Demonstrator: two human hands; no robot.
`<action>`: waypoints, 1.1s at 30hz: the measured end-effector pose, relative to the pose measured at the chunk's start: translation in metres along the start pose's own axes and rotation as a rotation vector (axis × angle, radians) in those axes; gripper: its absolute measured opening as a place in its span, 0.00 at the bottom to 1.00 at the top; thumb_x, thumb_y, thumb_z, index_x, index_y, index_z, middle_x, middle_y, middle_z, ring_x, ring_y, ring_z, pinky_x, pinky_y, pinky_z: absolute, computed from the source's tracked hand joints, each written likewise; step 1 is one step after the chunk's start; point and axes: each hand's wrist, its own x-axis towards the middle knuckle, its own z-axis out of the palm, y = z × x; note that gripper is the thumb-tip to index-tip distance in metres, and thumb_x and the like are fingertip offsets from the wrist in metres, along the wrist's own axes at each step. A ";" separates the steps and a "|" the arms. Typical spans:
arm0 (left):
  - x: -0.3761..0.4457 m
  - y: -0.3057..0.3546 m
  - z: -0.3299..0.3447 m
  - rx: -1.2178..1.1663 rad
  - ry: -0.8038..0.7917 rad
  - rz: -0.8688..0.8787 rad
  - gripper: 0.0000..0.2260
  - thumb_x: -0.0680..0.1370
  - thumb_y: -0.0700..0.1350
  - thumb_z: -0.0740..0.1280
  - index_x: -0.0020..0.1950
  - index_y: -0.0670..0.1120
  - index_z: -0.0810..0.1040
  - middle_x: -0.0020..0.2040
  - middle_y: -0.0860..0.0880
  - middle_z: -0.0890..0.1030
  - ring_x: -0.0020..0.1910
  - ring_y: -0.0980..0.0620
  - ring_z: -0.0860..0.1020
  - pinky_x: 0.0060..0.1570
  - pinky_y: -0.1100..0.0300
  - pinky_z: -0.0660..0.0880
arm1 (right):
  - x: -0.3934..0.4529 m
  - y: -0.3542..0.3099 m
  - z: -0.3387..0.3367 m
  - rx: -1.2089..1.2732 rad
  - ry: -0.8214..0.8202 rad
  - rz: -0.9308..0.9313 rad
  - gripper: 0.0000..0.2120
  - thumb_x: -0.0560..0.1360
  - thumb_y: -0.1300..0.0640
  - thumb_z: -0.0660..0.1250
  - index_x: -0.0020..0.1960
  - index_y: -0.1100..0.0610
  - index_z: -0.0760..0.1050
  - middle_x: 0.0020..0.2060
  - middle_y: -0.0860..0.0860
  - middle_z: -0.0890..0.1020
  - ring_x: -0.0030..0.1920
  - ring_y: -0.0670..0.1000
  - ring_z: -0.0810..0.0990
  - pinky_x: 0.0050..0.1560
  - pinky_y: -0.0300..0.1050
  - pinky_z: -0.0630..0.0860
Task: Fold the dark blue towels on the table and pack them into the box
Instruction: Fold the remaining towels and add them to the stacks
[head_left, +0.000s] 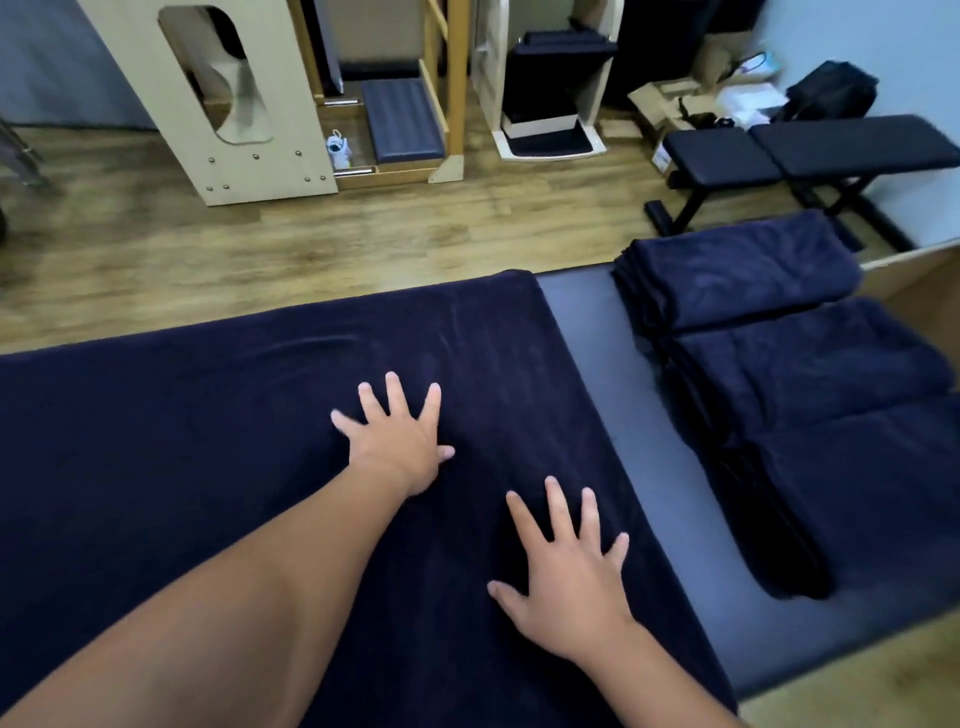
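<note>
Padded table (597, 312): spread towel (208, 415) under flat left hand (400, 441), right hand (566, 582).

Two hands lie flat on one spread dark blue towel (208, 441) — the left hand (397, 441) and the right hand (569, 587). To the right of the right hand sit three folded towel stacks (810, 395) in a row — individual layers cannot be counted.

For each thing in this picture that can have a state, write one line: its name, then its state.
Spread towel: laid flat over the table, not yet folded.
Folded towels: piled at the table's right end.
Left hand: fingers spread, pressing the spread towel.
Right hand: fingers spread, flat on it.
Table: partly bare.
</note>
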 end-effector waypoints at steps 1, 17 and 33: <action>-0.014 0.005 0.011 -0.020 0.011 0.030 0.35 0.82 0.66 0.51 0.81 0.58 0.33 0.81 0.40 0.32 0.78 0.29 0.36 0.70 0.23 0.49 | -0.011 0.000 0.004 0.030 -0.024 0.027 0.48 0.72 0.27 0.62 0.78 0.36 0.32 0.79 0.48 0.30 0.77 0.64 0.28 0.70 0.80 0.45; -0.269 -0.044 0.173 -0.126 -0.041 0.165 0.32 0.84 0.59 0.56 0.82 0.61 0.40 0.81 0.58 0.33 0.80 0.50 0.32 0.72 0.26 0.47 | -0.065 -0.015 0.033 0.076 -0.059 0.146 0.40 0.78 0.37 0.62 0.81 0.42 0.43 0.81 0.53 0.37 0.79 0.65 0.37 0.68 0.80 0.54; -0.372 -0.206 0.237 0.082 0.068 -0.405 0.19 0.72 0.39 0.67 0.61 0.43 0.66 0.58 0.45 0.67 0.54 0.48 0.70 0.45 0.57 0.69 | -0.156 -0.098 0.137 -0.276 0.209 -0.277 0.30 0.55 0.59 0.84 0.52 0.55 0.74 0.50 0.52 0.74 0.49 0.56 0.74 0.43 0.50 0.78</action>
